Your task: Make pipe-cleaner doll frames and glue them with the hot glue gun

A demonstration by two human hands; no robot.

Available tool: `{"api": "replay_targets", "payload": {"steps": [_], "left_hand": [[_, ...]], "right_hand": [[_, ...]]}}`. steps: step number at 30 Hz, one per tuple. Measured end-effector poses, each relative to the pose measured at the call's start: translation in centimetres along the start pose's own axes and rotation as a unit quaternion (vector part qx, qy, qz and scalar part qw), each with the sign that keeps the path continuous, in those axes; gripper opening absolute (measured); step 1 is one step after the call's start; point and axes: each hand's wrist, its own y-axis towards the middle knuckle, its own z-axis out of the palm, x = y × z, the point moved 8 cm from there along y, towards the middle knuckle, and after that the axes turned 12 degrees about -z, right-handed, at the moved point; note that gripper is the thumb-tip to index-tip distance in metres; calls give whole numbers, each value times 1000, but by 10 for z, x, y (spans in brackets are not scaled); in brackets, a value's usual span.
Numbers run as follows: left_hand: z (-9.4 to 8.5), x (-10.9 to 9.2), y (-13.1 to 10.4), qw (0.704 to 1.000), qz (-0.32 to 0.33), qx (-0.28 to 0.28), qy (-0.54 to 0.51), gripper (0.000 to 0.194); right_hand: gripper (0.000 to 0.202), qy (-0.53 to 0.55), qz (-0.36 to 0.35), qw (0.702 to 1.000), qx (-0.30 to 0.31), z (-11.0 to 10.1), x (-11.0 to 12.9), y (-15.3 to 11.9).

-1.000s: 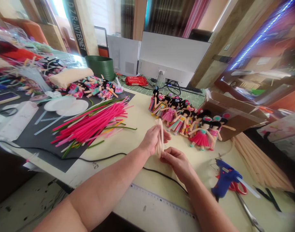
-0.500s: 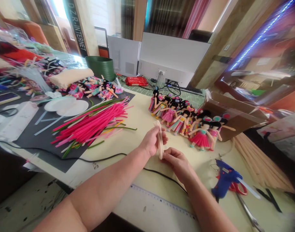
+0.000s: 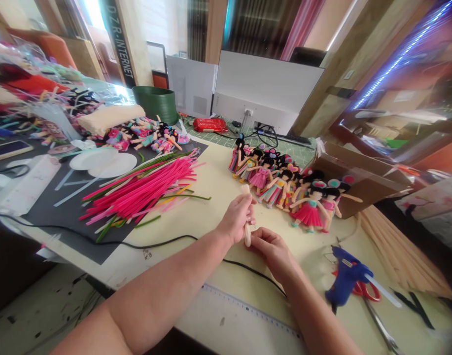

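Observation:
My left hand (image 3: 236,219) is closed around the middle of a folded bundle of cream pipe cleaners (image 3: 247,236), held roughly upright over the table. A short end of it sticks out above my fist, and the looped lower end shows below. With thumb and forefinger, my right hand (image 3: 272,249) pinches at that lower end. Most of the bundle's middle is hidden by my left fingers. Just beyond my hands stand several small pipe-cleaner dolls (image 3: 273,185) in colourful skirts.
Pink and green pipe cleaners (image 3: 144,190) lie in a heap on the left. To the right are a blue glue gun (image 3: 342,276), red-handled scissors (image 3: 369,292), beige pipe cleaners (image 3: 403,251) and a cardboard box (image 3: 359,182). A black cable (image 3: 152,243) and a ruler (image 3: 248,309) cross the near side.
My left hand has closed further around the cream bundle, covering its middle, which showed before. My right hand stays at the lower end.

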Motion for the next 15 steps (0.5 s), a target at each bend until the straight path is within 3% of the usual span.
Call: {"api": "replay_targets", "payload": {"steps": [15], "left_hand": [[-6,-5,1,998,36,-26,38,26]], "right_hand": [[21,-49,-20,998,-17,-2,4,0]]}}
